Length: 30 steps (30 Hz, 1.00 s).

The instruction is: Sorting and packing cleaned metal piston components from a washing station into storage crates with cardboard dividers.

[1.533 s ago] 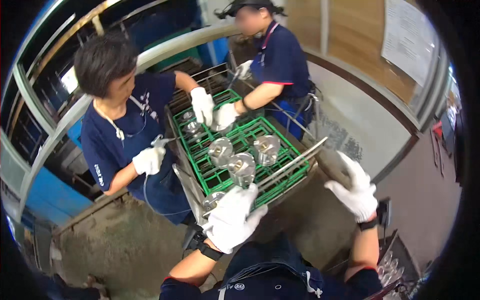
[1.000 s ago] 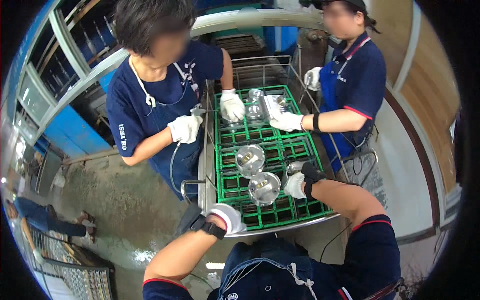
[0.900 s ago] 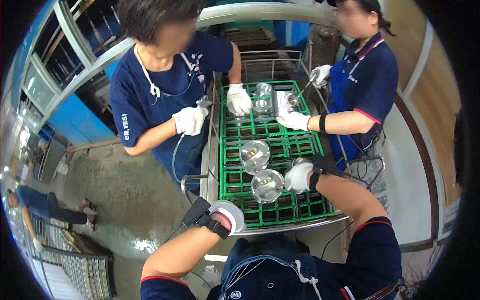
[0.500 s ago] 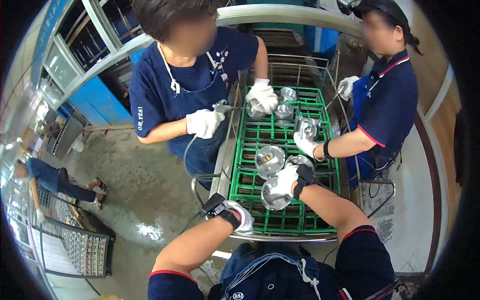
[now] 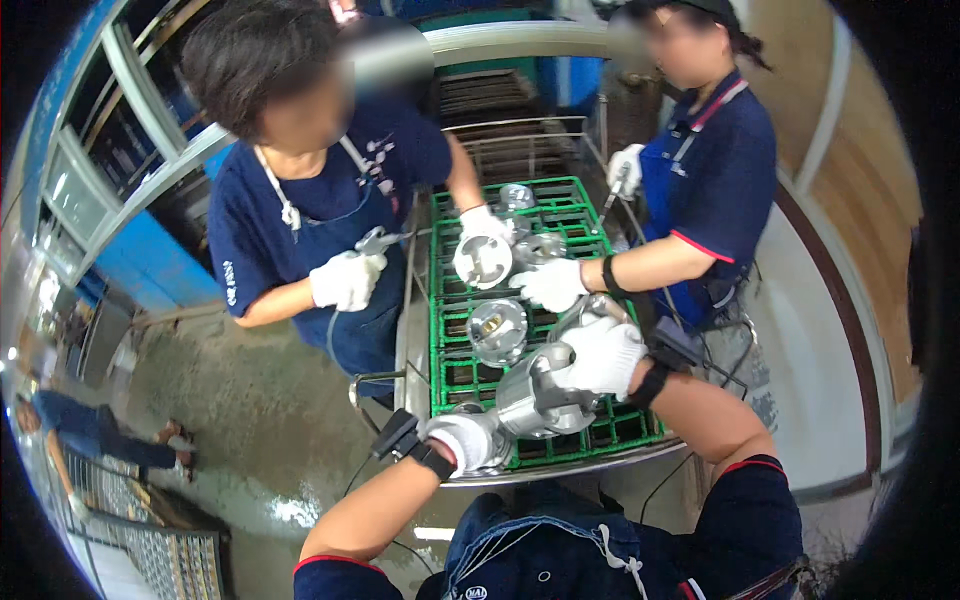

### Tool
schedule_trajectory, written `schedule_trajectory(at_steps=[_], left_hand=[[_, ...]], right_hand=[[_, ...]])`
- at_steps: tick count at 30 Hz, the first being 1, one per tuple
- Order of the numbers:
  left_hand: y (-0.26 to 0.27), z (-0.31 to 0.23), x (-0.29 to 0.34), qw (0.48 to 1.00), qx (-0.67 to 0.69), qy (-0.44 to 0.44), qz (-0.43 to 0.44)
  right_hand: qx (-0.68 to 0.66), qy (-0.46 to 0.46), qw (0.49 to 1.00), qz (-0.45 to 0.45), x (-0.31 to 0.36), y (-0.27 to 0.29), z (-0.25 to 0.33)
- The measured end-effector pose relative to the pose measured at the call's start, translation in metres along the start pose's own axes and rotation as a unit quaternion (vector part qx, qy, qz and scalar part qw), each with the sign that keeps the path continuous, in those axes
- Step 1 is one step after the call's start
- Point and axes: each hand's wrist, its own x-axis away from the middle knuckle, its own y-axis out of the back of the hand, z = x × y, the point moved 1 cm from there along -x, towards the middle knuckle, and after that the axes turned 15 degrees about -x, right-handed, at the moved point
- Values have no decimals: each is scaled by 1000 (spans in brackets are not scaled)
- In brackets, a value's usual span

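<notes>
My right hand (image 5: 602,358), in a white glove, is closed round a shiny silver piston (image 5: 522,396), tilted on its side above the near end of the green rack (image 5: 437,320). My left hand (image 5: 460,440), also gloved, is closed on a grey metal air blow gun (image 5: 492,432), whose front end is close to the piston's left side; the glove covers part of it. Just beyond my right hand lies another silver piston (image 5: 590,312), partly hidden. Left of that sits an upright piston (image 5: 497,332) with a brass-coloured part inside.
A co-worker at the left holds an air gun (image 5: 378,240) and a piston (image 5: 484,262). At the right, another co-worker's gloved hand (image 5: 552,284) reaches over the rack, beside a piston (image 5: 540,247). A metal cart frame (image 5: 405,345) surrounds the rack. Farther off is a person (image 5: 95,430).
My right hand has lifted a piston off the rack and tipped it. My left hand has come inward beside it with the air blow gun. The left co-worker's piston is raised nearer.
</notes>
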Motion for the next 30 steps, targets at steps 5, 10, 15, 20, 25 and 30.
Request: schedule_trajectory(at_steps=[5,10,15,20,25,30], left_hand=[[-2,8,-4,934,237,-115,-243],[85,-53,86,853,280,-162,-410],[85,-86,158,786,441,-241,-360],[39,-130,203,753,282,-471,-364],[-24,-146,210,784,170,-565,-193],[-126,-201,197,915,172,-348,106]], right_hand=[[-100,24,974,-204,93,86,77],[-92,-176,915,-352,213,81,155],[-124,-317,840,-422,321,-1,220],[-123,-516,714,-457,401,-107,278],[-94,-626,574,-519,484,-195,345],[56,-699,417,-578,585,-308,440]])
